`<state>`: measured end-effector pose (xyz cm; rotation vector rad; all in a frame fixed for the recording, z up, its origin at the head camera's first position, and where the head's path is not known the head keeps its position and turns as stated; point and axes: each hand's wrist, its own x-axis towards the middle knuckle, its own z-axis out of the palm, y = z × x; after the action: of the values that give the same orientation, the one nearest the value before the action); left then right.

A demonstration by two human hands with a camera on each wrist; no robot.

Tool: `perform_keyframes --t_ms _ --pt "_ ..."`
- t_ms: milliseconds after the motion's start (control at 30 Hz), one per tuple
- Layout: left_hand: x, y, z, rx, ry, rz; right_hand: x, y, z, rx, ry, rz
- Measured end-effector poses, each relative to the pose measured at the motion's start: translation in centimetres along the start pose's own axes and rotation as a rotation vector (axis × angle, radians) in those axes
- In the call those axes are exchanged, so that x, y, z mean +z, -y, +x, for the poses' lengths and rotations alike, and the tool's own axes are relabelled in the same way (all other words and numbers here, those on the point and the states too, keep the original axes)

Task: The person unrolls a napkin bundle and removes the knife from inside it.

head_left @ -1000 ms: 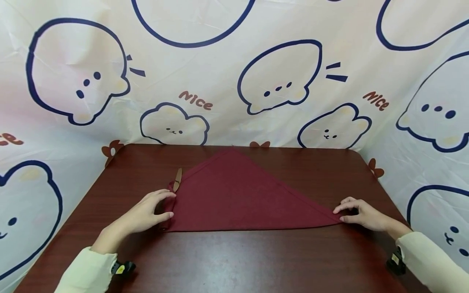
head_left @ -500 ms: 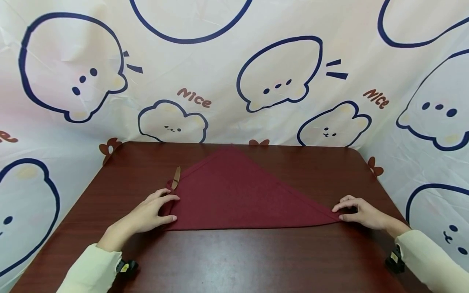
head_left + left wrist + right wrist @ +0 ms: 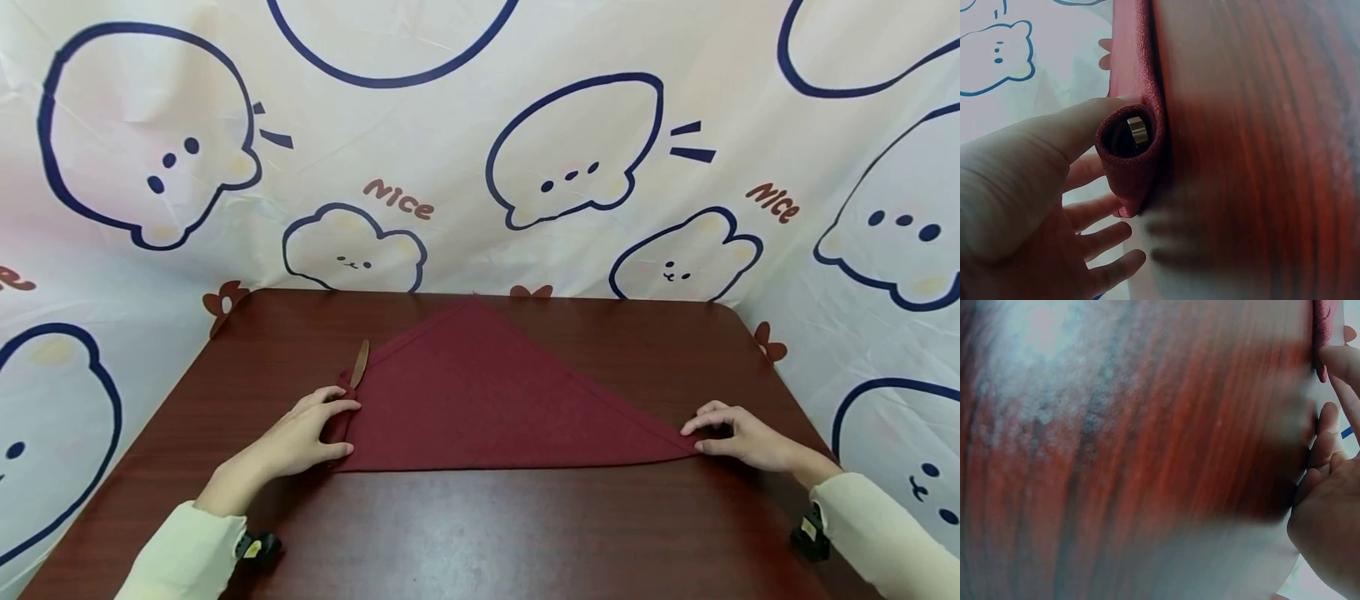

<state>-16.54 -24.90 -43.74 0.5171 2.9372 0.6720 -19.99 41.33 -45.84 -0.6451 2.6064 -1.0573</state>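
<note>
- The burgundy cloth napkin (image 3: 487,400) lies on the brown wood-grain worktop (image 3: 465,533) as a broad triangle, its long straight edge toward the person and its peak at the far side.
- At the napkin's left end the cloth is rolled into a narrow tube, standing roughly across the straight edge.
- The left hand (image 3: 296,437) spans this roll in a loose grip, thumb and index finger well apart in the head view; in the left wrist view, thumb and fingers lie on either side of the tube and the outer two fingers are spread away from the cloth.
- Gold-coloured cutlery (image 3: 360,362) sticks out of the roll's far end, just beyond the left fingertips; a gold metal end also shows inside the tube's near opening.
- The right hand (image 3: 742,442) pinches the napkin's right corner between thumb and index finger, nearly closed, its other fingers bent.
- Both arms wear pale sleeves (image 3: 183,554), and a small black device (image 3: 258,547) sits at each wrist.
- Behind the worktop hangs a white backdrop (image 3: 450,142) printed with navy bear outlines and the word "Nice".
</note>
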Motion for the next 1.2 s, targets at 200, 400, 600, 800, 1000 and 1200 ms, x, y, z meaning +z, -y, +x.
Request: perform_keyframes --t_ms 200,400,600,800,1000,1200 --pt "0.1 0.3 -0.3 -0.008 0.003 -0.006 -0.1 0.0 0.0 -0.004 0.038 0.012" --pt "0.0 0.6 -0.5 -0.018 -0.008 -0.006 0.0 -0.1 0.0 0.007 0.031 0.008" --pt "-0.3 0.9 -0.6 -0.019 -0.014 -0.006 0.0 0.0 0.0 0.009 0.023 -0.002" --pt "-0.7 1.2 -0.8 0.001 -0.029 -0.038 -0.2 0.1 0.1 0.007 0.023 0.004" --pt "-1.0 1.8 -1.3 0.02 -0.043 -0.07 -0.3 0.3 0.2 0.012 0.036 -0.004" --pt "-1.2 2.3 -1.5 0.032 -0.044 -0.081 -0.1 0.1 0.1 0.04 0.029 -0.014"
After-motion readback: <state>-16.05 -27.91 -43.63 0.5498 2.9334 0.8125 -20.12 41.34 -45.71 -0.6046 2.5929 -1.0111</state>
